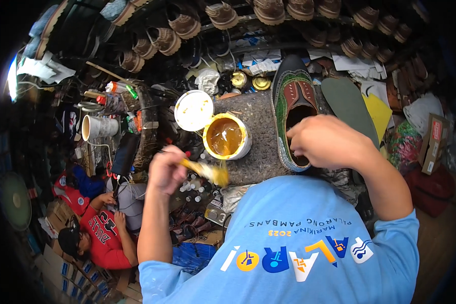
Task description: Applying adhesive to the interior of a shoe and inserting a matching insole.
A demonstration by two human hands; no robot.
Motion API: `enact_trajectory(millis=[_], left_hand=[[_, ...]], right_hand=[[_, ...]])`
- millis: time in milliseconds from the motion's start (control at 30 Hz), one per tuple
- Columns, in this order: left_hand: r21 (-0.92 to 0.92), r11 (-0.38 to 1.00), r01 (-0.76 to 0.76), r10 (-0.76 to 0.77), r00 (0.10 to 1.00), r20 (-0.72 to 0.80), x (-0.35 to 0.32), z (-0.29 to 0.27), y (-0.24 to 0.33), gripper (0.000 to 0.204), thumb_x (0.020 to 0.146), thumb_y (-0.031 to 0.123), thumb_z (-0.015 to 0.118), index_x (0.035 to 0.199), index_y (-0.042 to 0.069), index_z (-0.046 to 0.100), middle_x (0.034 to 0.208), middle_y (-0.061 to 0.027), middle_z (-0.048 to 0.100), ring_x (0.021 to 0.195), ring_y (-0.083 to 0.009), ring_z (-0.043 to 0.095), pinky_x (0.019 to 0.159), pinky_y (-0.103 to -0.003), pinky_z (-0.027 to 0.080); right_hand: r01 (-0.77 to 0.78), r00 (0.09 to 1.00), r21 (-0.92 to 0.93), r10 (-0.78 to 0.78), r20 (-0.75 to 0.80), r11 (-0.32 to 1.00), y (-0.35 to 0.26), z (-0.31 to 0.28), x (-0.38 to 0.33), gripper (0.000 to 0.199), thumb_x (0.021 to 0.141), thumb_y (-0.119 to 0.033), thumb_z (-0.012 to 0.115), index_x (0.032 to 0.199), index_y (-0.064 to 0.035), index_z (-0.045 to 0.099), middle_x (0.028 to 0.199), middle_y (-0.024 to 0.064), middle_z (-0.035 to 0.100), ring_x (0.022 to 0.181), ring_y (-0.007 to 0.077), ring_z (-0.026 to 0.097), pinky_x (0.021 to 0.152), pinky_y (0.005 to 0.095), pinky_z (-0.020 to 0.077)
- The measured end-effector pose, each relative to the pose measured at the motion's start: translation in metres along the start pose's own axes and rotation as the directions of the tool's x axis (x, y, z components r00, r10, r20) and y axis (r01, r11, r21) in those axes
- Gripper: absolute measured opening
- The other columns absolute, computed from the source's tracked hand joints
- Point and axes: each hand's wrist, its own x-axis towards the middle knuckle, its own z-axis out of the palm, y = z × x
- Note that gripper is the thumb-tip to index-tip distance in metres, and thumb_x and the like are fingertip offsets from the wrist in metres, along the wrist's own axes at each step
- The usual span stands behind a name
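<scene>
My left hand (166, 169) grips a brush (212, 173), its bristles coated yellow and blurred by motion. A thread of amber glue hangs between the brush and the white tub (247, 147), which holds more of this glue. The tub's round lid (193, 110) lies beside it, smeared yellow. My right hand (332, 139) is closed at the opening of a brogue shoe (287, 104), its fingers partly inside. The shoe is black, green and brown with a pale blue heel, its toe pointing away from me. What the fingertips touch inside is hidden.
The shoe and tub rest on a rough grey block (261, 119). Right of the shoe lies a flat grey-green sole-shaped piece (347, 101). Brown shoes (222, 15) line the shelf beyond. A white cup (99, 127) stands left. Another person (106, 230) in red sits lower left.
</scene>
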Motion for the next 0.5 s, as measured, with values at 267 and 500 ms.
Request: enact_trajectory(millis=[267, 500], left_hand=[[-0.537, 0.654, -0.533, 0.535, 0.827, -0.17, -0.049, 0.049, 0.078, 0.037, 0.111, 0.038, 0.049, 0.104, 0.006, 0.068, 0.057, -0.0035, 0.055, 0.043, -0.01, 0.04, 0.04, -0.024, 0.034], [-0.566, 0.64, -0.52, 0.585, 0.807, -0.08, -0.046, 0.055, 0.08, 0.031, 0.107, 0.03, 0.051, 0.102, 0.005, 0.069, 0.06, -0.0058, 0.061, 0.042, -0.0101, 0.042, 0.04, -0.023, 0.032]], right_hand=[[0.298, 0.745, -0.007, -0.237, -0.624, 0.955, 0.061, -0.013, 0.012, 0.043, 0.074, -0.002, 0.081, 0.113, -0.0031, 0.065, 0.121, 0.0152, 0.069, 0.117, 0.0364, 0.064, 0.101, 0.0435, 0.0526], [0.446, 0.573, -0.02, -0.303, -0.761, 0.895, 0.08, 0.003, 0.023, 0.022, 0.08, 0.001, 0.073, 0.1, -0.0012, 0.068, 0.104, 0.0171, 0.071, 0.095, 0.037, 0.069, 0.082, 0.0411, 0.0566]])
